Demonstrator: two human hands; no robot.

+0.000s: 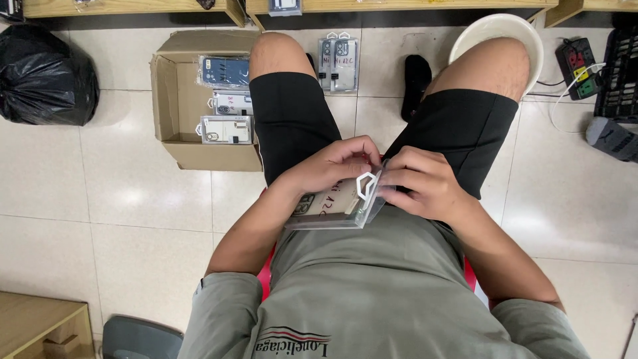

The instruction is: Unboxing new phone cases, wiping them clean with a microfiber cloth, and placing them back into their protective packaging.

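Left hand grip: the left hand (325,169) pinches the top edge of a clear plastic phone-case package (335,207), fingertips curled down beside the white hang tab (366,184).
Right hand grip: the right hand (425,183) is clenched on the same package from the other side, fingers on its upper right corner, touching the tab.
Package: held over the lap, tilted, low end toward the belly, with both grips crowded at one end and nothing under the far end.
Risk at the grips: as I judge it, the slick plastic could slide out of so narrow a pinch; the long free end would lever it down onto the lap or floor.
Risk at the tab: the thin white tab between the two grips could bend or tear if the hands pull apart.
Beyond the left grip: an open cardboard box (179,100) on the floor holds three more packaged cases; a dropped package may miss it.
Ahead of both grips: two more packages (337,63) lie on the tiles between the knees, easy to kick.
Far from the right grip: a power strip (577,58) with a loose white cable near the foot, a likely snag.
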